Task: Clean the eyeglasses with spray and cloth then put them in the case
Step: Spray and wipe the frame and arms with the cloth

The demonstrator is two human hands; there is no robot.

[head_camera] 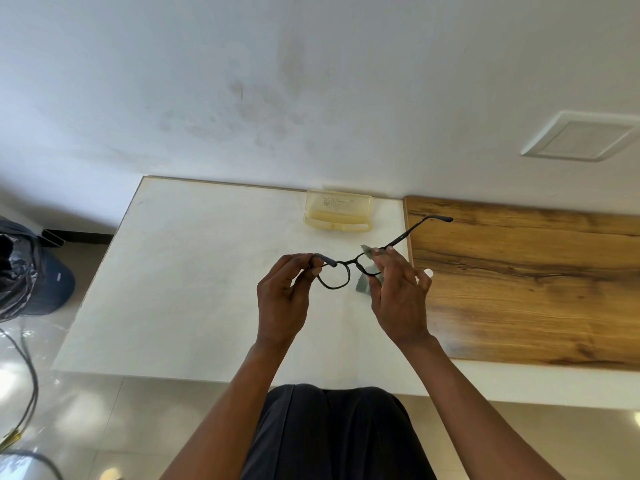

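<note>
Black round-framed eyeglasses hang in the air above the white table. My left hand pinches the frame's left end near the hinge. My right hand pinches a small grey-green cloth around the right lens. The right temple arm sticks out up and to the right over the wooden surface. A translucent yellow glasses case lies open at the table's far edge, against the wall. No spray bottle is in view.
A wooden board adjoins the white table on the right. A black bag and a blue cap sit on the floor at the left, with cables nearby. My lap is just below the table's front edge.
</note>
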